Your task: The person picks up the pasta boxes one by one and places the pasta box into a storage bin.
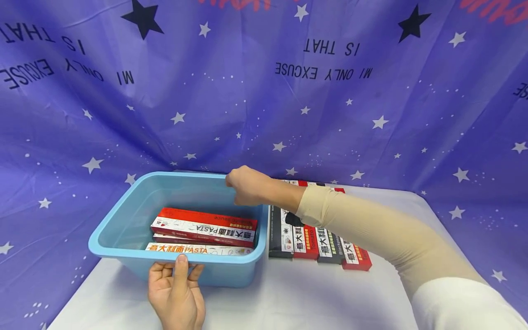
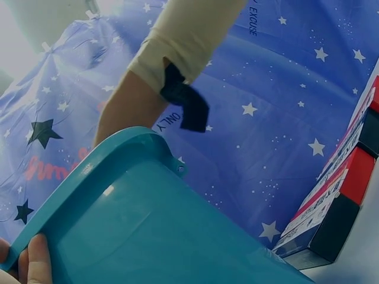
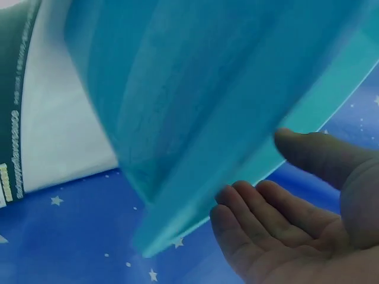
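The work looks part done: at least three pasta boxes (image 1: 202,228) lie inside the blue tub (image 1: 123,254) at left on the desk (image 1: 326,300), while a row of similar boxes (image 1: 357,257) lies outside, to its right. The left hand (image 1: 177,289) pinches the tub's near rim, thumb on top; the right arm crosses above the row, its hand (image 1: 250,185) at the far right corner, thumb and fingers apart, contact unclear.

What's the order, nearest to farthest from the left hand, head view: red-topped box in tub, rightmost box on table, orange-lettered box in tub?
1. Orange-lettered box: in the tub, near side.
2. Red-topped box: beyond it, farther into the tub.
3. Rightmost box: on table, right of tub.
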`<state>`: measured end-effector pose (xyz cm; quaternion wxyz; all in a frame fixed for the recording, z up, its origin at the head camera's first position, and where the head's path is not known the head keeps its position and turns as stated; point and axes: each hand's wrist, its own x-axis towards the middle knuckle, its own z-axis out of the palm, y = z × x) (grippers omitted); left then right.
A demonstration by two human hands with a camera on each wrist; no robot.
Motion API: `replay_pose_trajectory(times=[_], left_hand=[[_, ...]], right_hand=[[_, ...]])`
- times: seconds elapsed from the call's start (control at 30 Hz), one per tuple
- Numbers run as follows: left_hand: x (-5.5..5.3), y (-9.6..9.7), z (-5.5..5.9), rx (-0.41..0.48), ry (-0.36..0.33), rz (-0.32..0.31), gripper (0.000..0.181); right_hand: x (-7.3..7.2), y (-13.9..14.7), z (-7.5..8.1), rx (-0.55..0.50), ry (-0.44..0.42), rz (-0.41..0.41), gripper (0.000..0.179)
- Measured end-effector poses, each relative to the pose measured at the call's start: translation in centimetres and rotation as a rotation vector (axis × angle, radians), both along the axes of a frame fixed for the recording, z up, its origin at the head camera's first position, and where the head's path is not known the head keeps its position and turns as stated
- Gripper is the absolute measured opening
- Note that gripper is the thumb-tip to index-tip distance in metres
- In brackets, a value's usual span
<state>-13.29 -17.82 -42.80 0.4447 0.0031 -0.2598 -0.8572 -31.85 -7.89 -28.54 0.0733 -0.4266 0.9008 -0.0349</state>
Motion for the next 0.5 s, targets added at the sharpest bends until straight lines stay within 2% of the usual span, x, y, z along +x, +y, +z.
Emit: replay_pose_trajectory(times=[0.07,0.17,0.4,0.5], left_hand=[[0.0,0.1,0.0,0.013,0.003,-0.008,0.024],[0.0,0.1,0.0,0.018,-0.006,-0.008,0.025],[0.2,0.1,-0.1,0.014,-0.015,0.001,0.028],[0.1,-0.1,0.0,0.017,-0.015,-0.010,0.029]], right_hand=[[0.2,1.0,-0.3,-0.040,0.007,0.010,0.046],[0.9,2.9,-1.0,-0.158,-0.013,0.018,0.046],[3.7,8.0,-3.5,-0.583,-0.134,-0.005,0.033],[5.0,10.5,-4.9,-0.748,-0.137,-0.040,0.028]])
